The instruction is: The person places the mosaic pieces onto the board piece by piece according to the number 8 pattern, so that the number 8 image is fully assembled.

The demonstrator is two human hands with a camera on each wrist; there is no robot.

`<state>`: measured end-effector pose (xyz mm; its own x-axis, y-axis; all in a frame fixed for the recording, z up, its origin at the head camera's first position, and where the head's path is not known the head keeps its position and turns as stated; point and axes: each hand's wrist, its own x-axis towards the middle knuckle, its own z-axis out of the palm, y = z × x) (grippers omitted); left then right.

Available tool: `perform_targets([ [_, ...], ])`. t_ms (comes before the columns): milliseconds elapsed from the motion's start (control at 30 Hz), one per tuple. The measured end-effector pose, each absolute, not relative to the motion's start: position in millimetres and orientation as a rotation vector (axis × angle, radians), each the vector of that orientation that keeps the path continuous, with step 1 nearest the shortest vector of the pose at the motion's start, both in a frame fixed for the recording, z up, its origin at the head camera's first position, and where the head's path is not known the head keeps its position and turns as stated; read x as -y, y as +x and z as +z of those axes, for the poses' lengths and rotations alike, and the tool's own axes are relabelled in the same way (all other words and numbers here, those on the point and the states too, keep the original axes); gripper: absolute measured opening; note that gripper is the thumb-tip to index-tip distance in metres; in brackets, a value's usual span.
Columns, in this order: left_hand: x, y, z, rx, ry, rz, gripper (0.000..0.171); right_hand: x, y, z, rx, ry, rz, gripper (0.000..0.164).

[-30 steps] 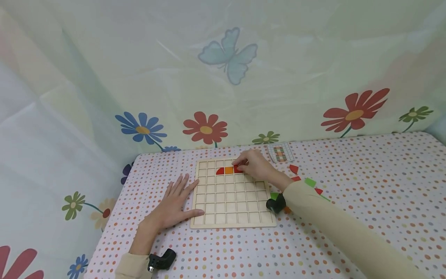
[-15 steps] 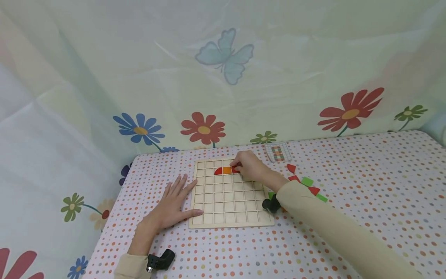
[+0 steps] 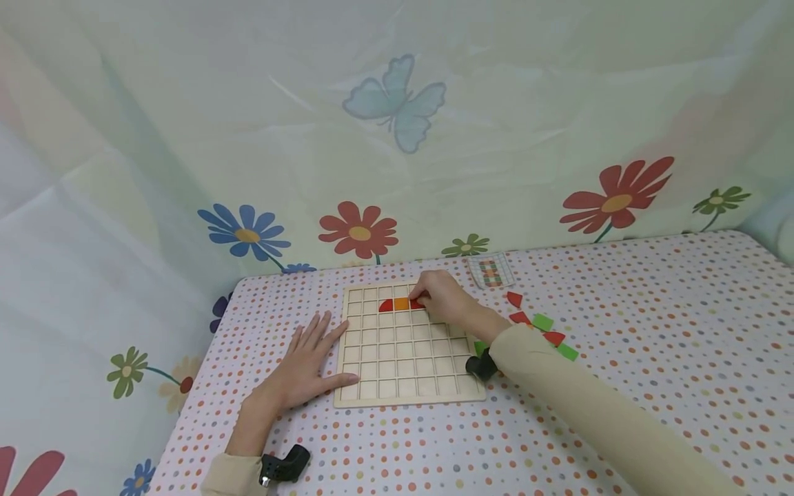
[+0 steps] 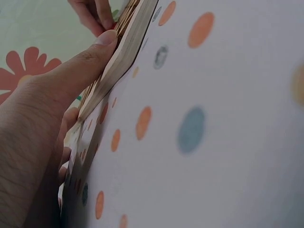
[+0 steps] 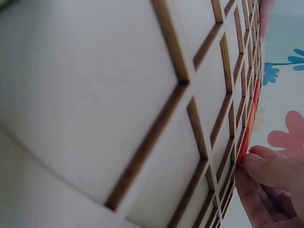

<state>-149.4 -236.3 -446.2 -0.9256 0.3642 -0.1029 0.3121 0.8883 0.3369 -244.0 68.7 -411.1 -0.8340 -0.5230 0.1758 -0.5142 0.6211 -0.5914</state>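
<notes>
My left hand [image 3: 304,368] lies flat with its fingers spread wide, the thumb resting over the left rim of the wooden grid board [image 3: 409,401] and the index fingertip at that same edge. My right hand [image 3: 443,295] has a narrow grip: thumb and forefinger pinch the right red piece [image 3: 417,304], which sits at a compartment in the board's second row from the far side; whether it is fully seated I cannot tell, since my fingers cover part of it.

In the compartment just left of it sits an orange square [image 3: 401,304], and in the next one along, third from the left rim, lies the left red piece [image 3: 387,305], its far left corner rounded. The other compartments I can see show pale wood floors between thin raised dividers.

The board lies flat on the dotted surface [image 3: 651,310]. To its right, near my right forearm, loose pieces are scattered: three red ones, such as the far red piece [image 3: 514,299], and two green ones, among them the square green piece [image 3: 542,322]. Another green piece [image 3: 480,346] shows at the board's right edge. Beyond my right hand lies a printed card [image 3: 491,271] with a coloured grid pattern.
</notes>
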Motion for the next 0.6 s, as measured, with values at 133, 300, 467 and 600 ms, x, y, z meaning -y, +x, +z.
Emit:
perform_targets([
  [133,235.1,-149.8,-446.7,-2.894,0.530,0.480,0.103,-74.3,-241.9,-412.9,-2.769,-0.860,-1.107,0.014],
  [300,234.0,-150.0,-446.9,-2.896,0.533,0.488,0.102,-88.8,-236.1,-412.9,-2.708,-0.781,-1.235,0.015],
  [467,235.1,-148.3,-445.4,-2.896,0.543,0.499,0.101,-113.2,-224.7,-409.7,-2.703,-0.751,-1.249,0.015],
  [600,235.6,-147.1,-444.7,-2.902,0.547,0.509,0.101,-134.1,-209.3,-402.6,-2.718,-0.744,-1.183,0.013],
])
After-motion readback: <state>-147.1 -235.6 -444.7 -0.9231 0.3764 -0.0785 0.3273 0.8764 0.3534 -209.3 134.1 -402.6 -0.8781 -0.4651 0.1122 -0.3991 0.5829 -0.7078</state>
